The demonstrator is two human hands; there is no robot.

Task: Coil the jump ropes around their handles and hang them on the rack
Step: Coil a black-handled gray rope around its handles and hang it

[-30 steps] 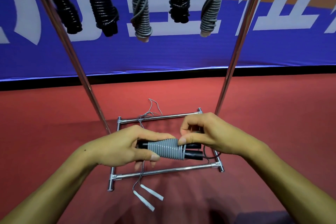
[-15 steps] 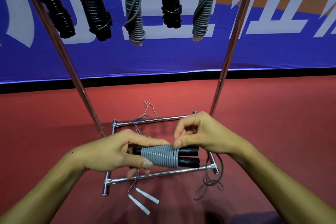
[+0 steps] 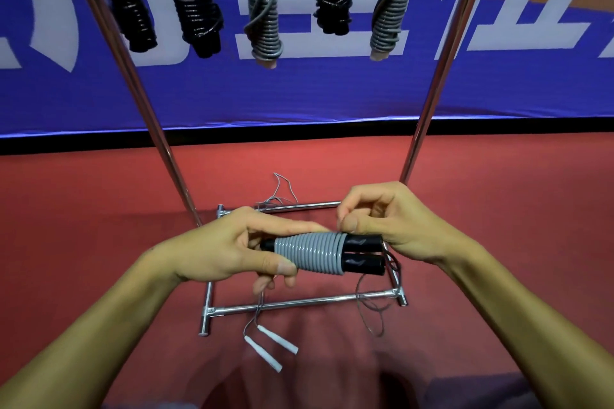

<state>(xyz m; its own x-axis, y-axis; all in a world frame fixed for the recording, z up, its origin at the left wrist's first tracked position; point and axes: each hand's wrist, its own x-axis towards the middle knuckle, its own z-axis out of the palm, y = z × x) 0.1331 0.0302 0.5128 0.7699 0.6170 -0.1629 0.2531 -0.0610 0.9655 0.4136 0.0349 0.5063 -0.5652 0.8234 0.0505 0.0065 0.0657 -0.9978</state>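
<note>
Two black handles (image 3: 363, 254) lie side by side with a grey rope coil (image 3: 310, 252) wound tightly round their left and middle part. My left hand (image 3: 232, 249) grips the coiled left end of the bundle. My right hand (image 3: 388, 222) pinches the grey rope at the coil's right edge, above the bare handle ends. A loose loop of thin rope (image 3: 372, 312) hangs below my right hand. Several coiled ropes, black (image 3: 196, 7) and grey (image 3: 265, 20), hang from the top of the chrome rack (image 3: 299, 302).
On the red floor inside the rack's base lies another thin grey rope with two white handles (image 3: 272, 347). The rack's two slanted chrome poles (image 3: 428, 109) rise on either side. A blue banner wall stands behind.
The coil has gained turns toward the right. My right hand has moved up and over the bundle with the rope. The loose loop has swung below the right handle ends.
</note>
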